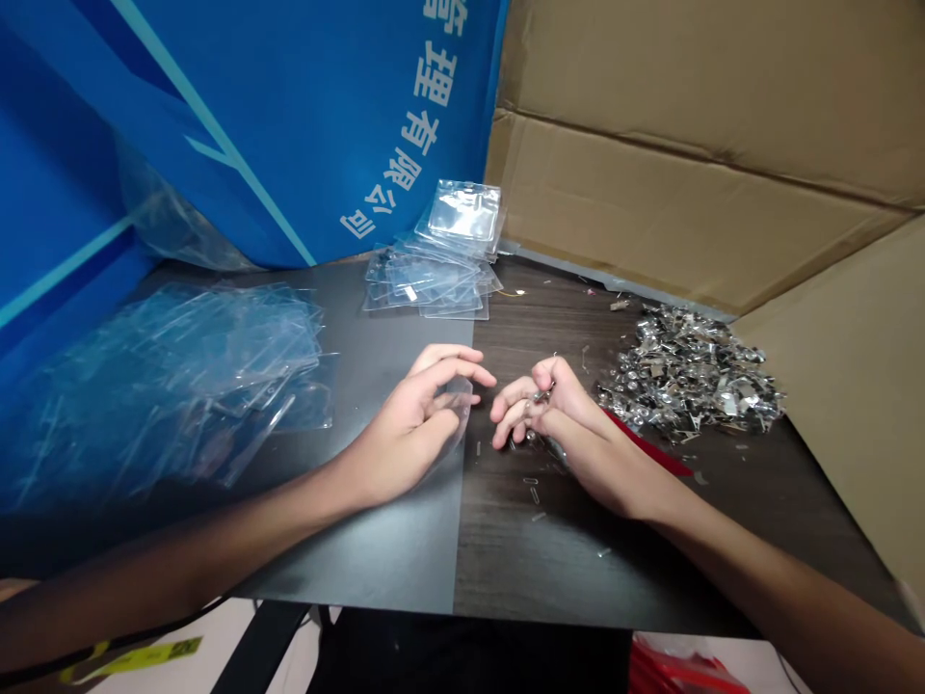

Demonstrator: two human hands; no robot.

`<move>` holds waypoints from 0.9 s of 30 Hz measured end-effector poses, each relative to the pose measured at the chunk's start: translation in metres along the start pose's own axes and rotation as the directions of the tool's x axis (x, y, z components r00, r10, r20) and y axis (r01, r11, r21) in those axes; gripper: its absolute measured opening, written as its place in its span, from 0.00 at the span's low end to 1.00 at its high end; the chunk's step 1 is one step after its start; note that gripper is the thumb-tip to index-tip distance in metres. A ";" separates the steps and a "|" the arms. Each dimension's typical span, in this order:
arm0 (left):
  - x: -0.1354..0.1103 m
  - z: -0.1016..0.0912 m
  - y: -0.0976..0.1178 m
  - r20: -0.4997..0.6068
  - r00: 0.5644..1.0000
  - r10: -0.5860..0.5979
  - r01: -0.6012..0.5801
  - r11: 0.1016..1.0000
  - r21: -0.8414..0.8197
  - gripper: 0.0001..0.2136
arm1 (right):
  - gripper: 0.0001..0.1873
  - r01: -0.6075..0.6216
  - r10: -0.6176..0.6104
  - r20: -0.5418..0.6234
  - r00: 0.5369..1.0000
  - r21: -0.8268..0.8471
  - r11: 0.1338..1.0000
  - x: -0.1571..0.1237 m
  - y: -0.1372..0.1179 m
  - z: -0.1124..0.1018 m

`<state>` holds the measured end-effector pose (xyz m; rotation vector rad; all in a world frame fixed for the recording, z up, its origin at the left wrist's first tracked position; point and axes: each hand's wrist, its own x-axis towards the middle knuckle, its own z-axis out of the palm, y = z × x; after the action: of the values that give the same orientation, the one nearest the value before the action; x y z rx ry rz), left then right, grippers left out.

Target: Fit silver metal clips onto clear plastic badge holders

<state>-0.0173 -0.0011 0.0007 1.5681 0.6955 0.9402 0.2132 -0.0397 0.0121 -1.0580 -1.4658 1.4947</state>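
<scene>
My left hand (426, 410) is closed on a clear plastic badge holder (457, 405), pinched between thumb and fingers; most of the holder is hidden by the hand. Just to its right, my right hand (545, 405) curls its fingers round a small metal badge clip (543, 393). The two hands are apart, both above the middle of the dark table. On the right lies a heap of silvery metal clips (694, 371). A wide spread of clear badge holders (238, 347) covers the left side. Another pile of holders (434, 275) sits at the back.
Brown cardboard panels (686, 183) wall the back right, and a blue printed banner (289, 125) hangs at the back left. Small clear scraps (535, 494) lie on the table (520, 569). A red item (654, 448) shows beneath my right forearm.
</scene>
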 end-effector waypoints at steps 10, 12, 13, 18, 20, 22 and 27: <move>0.001 0.003 -0.003 -0.014 0.991 -0.136 0.133 0.986 -0.102 0.18 | 0.19 0.006 -0.011 0.071 0.997 0.070 0.998 0.007 0.006 0.002; 0.001 0.002 -0.001 0.008 0.992 -0.128 0.128 0.988 -0.086 0.19 | 0.20 -0.015 0.009 0.066 0.998 0.091 0.996 0.009 0.006 0.003; 0.001 0.002 0.000 0.025 0.992 -0.126 0.127 0.989 -0.080 0.18 | 0.20 -0.022 0.016 0.058 0.998 0.097 0.995 0.010 0.006 0.003; 0.003 0.002 0.007 0.053 0.987 -0.148 0.153 0.984 -0.087 0.17 | 0.13 -0.038 0.032 0.051 0.998 0.115 0.993 0.013 0.007 0.000; 0.004 0.002 0.009 0.030 0.988 -0.149 0.151 0.986 -0.074 0.18 | 0.11 -0.030 0.023 0.051 0.998 0.128 0.991 0.012 0.007 -0.002; 0.004 0.003 0.010 0.002 0.992 -0.130 0.130 0.990 -0.060 0.19 | 0.11 -0.014 0.009 0.037 0.999 0.135 0.991 0.012 0.006 -0.003; 0.005 0.002 0.010 -0.038 0.993 -0.111 0.110 0.993 -0.041 0.20 | 0.08 0.112 -0.109 -0.047 0.993 0.085 0.990 0.011 0.002 -0.001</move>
<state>-0.0135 -0.0005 0.0112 1.4650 0.7805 0.9002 0.2100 -0.0292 0.0101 -0.9348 -1.3939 1.4369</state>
